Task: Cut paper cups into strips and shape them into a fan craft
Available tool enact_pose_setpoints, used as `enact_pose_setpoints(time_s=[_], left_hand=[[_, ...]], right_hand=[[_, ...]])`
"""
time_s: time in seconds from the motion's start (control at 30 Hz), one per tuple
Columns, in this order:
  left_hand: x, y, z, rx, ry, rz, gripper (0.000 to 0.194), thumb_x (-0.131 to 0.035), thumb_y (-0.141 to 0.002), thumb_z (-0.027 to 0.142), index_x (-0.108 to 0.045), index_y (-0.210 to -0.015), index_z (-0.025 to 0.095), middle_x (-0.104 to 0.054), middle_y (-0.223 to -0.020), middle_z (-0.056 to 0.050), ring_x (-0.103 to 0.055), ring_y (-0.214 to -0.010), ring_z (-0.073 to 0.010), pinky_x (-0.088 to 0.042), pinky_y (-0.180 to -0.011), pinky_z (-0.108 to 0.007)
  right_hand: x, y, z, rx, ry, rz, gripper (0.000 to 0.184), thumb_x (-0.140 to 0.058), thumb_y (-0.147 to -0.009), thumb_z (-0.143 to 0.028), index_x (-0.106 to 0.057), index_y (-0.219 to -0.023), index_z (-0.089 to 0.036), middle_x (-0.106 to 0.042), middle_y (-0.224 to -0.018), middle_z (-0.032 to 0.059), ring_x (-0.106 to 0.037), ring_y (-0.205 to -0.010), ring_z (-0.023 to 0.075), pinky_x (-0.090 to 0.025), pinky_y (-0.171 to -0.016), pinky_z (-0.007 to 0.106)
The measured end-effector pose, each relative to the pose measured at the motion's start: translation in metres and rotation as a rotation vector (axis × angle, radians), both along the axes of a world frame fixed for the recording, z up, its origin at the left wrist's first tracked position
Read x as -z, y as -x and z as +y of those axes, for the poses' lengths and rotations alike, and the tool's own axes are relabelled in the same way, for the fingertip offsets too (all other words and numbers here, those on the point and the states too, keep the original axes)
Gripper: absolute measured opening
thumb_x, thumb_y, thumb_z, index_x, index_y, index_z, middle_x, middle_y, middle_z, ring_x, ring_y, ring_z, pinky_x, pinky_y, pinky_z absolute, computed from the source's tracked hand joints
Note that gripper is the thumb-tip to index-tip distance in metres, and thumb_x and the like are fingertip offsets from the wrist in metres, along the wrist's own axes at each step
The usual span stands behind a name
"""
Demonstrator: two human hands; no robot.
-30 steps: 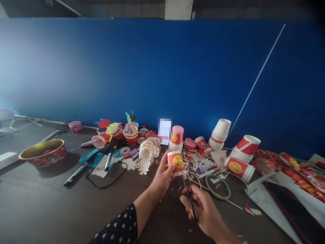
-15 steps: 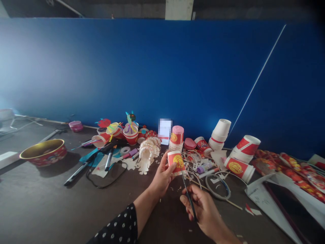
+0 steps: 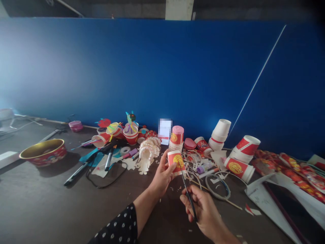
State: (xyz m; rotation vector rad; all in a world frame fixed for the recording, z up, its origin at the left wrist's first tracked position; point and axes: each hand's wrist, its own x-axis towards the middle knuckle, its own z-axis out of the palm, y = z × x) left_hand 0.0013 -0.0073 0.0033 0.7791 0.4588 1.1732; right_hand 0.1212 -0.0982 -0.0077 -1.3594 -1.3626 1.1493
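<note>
My left hand [image 3: 163,177] grips a red and white paper cup [image 3: 175,159] with a gold print, thumb on its front and fingers behind. Closed around the handles of black scissors [image 3: 189,195] is my right hand [image 3: 201,208], lower and to the right. The scissor blades point up and meet the cup's lower edge; whether they are parted I cannot tell. Just behind the held cup stands a stack of paper cups [image 3: 177,137] topped in pink. Small paper scraps lie on the dark table [image 3: 162,220] under my hands.
A gold-rimmed red bowl [image 3: 45,157] stands left. Markers, a glue gun [image 3: 101,152] and a cut-paper arch [image 3: 147,152] lie mid-left. Rings of cut cup rim [image 3: 217,186], stacked cups [image 3: 220,134] and a dark phone [image 3: 291,206] are on the right. A blue partition [image 3: 152,74] closes the back.
</note>
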Motion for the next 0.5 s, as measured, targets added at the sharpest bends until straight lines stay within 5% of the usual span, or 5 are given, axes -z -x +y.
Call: enact_pose_setpoints(time_s=[0.5], left_hand=[[0.0018, 0.0004, 0.0001, -0.001, -0.025, 0.021, 0.079, -0.066, -0.073, 0.028, -0.021, -0.138, 0.031, -0.062, -0.102, -0.007, -0.064, -0.085, -0.0211, -0.05, -0.078, -0.039]], right_hand=[[0.0021, -0.0023, 0.0021, -0.018, 0.037, 0.054, 0.036, -0.064, -0.071, -0.047, -0.051, -0.083, -0.017, -0.049, -0.052, -0.007, -0.045, -0.039, 0.0069, -0.037, -0.04, 0.018]])
